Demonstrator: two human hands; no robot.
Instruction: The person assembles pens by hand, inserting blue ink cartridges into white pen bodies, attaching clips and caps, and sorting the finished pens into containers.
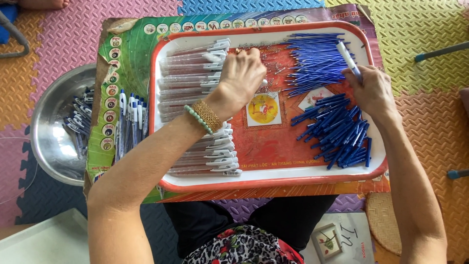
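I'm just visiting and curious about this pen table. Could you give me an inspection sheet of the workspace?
Surface: red tray on a printed board, over foam floor mats.
Job's things: clear barrels, blue refills, blue caps, small springs.
Clutter: finished pens beside the tray; more in a steel bowl.
Grippers: left hand reaches down at the springs; right hand holds a pen.
Cables: nothing seen.
Surroundings: woven mat, picture frame.
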